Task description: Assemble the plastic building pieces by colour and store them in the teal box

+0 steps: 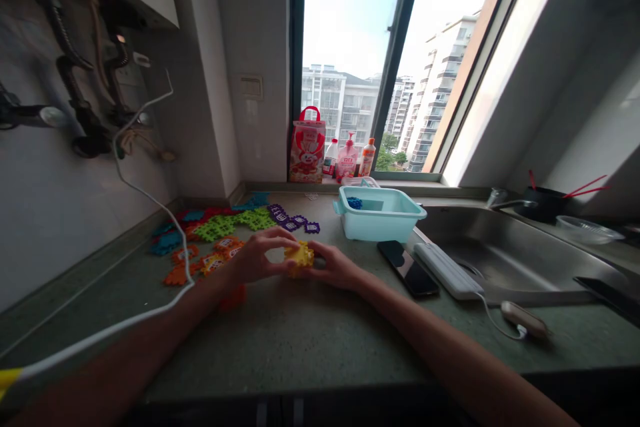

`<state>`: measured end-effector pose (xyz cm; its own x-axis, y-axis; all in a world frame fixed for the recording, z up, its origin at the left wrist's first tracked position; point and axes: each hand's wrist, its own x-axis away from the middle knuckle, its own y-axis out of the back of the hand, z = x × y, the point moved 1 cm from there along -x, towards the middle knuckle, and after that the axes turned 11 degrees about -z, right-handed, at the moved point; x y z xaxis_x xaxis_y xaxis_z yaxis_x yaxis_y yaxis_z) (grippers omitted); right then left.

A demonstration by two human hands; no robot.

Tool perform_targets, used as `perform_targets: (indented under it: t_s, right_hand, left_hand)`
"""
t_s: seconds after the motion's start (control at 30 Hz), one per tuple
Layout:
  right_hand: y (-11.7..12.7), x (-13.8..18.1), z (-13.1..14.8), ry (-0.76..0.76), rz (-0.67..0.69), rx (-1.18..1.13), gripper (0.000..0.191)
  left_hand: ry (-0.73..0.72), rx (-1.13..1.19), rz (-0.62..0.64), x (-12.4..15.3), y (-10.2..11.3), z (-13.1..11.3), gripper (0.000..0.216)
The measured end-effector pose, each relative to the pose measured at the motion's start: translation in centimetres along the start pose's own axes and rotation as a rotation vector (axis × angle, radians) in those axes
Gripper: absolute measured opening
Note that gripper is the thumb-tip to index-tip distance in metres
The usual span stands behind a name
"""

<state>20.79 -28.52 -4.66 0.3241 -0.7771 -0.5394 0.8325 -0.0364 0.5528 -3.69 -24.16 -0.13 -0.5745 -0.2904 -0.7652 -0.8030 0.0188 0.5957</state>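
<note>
My left hand point(260, 255) and my right hand point(334, 267) meet over the countertop point(300, 333), both closed around a clump of yellow interlocking foam pieces point(299, 256). The yellow clump sits between my fingertips, just above the counter. To the left of my hands lie loose foam puzzle pieces: orange ones point(200, 263), green ones point(231, 223), purple ones point(293, 219), and blue and red ones point(173, 230) near the wall. One red piece point(233, 296) lies partly under my left forearm.
A light blue plastic basin point(379, 213) stands behind my right hand. A dark phone point(407, 268) and a white power bank point(446, 271) lie beside the steel sink point(505, 247). A white cable point(150, 200) hangs across the left. A red bag point(307, 145) and bottles point(350, 157) stand on the windowsill.
</note>
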Motion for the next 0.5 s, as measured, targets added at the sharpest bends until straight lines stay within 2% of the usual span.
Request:
perform_targets:
  t_s: [0.17,0.3,0.5]
  right_hand:
    - [0.0,0.1,-0.1,-0.064,0.014,-0.02,0.051]
    - [-0.1,0.2,-0.1,-0.124,0.023,-0.058,0.066]
    - [-0.2,0.3,0.0,-0.053,0.05,-0.022,0.08]
  left_hand:
    - [0.056,0.039,0.045,1.0,-1.1,0.5,0.029]
    - [0.112,0.082,0.076,1.0,-1.4,0.5,0.028]
    - [0.161,0.114,0.025,1.4,-2.2,0.1,0.027]
